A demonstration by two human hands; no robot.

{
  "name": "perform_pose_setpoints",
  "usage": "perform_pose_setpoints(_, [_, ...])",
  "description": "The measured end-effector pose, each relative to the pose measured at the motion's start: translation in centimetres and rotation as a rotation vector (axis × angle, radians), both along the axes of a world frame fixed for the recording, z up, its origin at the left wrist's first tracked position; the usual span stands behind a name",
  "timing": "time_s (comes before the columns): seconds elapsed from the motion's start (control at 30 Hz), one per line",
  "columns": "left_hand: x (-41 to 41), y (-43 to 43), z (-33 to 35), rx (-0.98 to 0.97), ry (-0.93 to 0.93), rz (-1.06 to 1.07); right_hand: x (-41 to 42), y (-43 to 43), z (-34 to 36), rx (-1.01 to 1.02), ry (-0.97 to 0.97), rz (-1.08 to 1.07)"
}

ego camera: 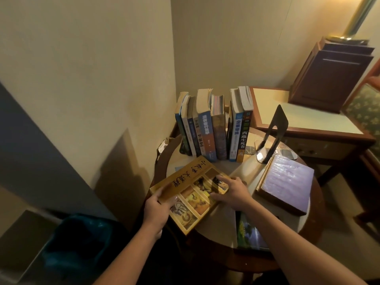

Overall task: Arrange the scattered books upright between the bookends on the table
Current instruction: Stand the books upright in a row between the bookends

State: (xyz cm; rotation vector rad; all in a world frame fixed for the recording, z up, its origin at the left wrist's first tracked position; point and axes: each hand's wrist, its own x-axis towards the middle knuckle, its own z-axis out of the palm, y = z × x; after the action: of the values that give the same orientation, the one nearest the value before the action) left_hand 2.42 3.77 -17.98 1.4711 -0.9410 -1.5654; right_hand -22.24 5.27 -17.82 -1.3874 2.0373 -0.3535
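Observation:
A yellow book (191, 190) with picture panels lies flat at the round table's (308, 223) near left edge. My left hand (157, 208) grips its near left edge, thumb on the cover. My right hand (230, 192) rests on its right side, fingers spread over the cover. Several books (213, 128) stand upright at the back of the table. A black bookend (271, 132) stands apart to their right; another bookend (185, 149) is mostly hidden at the row's left end. A purple book (287, 182) lies flat on the right. A green book (248, 233) lies near the front edge.
A rectangular side table (308, 120) with a dark wooden box (329, 79) stands behind on the right. A lamp pole (357, 17) rises above the box. A dark bin (82, 247) sits on the floor at the left. Walls close in behind the books.

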Motion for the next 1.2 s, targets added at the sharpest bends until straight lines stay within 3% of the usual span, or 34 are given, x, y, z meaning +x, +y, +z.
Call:
perform_pose_setpoints(0.27, [0.7,-1.4,4.2,-0.081,0.166,-0.122,-1.3,1.6,3.5,-0.035,-0.267,0.058])
perform_pose_setpoints(0.53, [-1.0,-0.9,5.1,-0.014,0.326,-0.263,-7.1,5.7,6.8,-0.067,-0.967,-0.160])
perform_pose_setpoints(0.8, [-8.1,1.0,4.1,0.098,0.316,-0.444,-11.4,10.7,11.3,-0.182,-0.818,-0.314])
perform_pose_setpoints(0.93, [-10.6,1.4,3.7,-0.041,0.089,-0.576,-12.7,11.9,13.9,-0.277,-0.650,-0.300])
perform_pose_setpoints(1.1, [-10.5,-1.0,1.6,-0.474,-0.638,-0.634,-14.1,12.0,16.5,-0.339,-0.412,-0.223])
perform_pose_setpoints(1.2, [-9.7,-3.1,-0.3,-0.491,-0.839,-0.628,-14.5,10.7,16.8,-0.403,-0.281,-0.226])
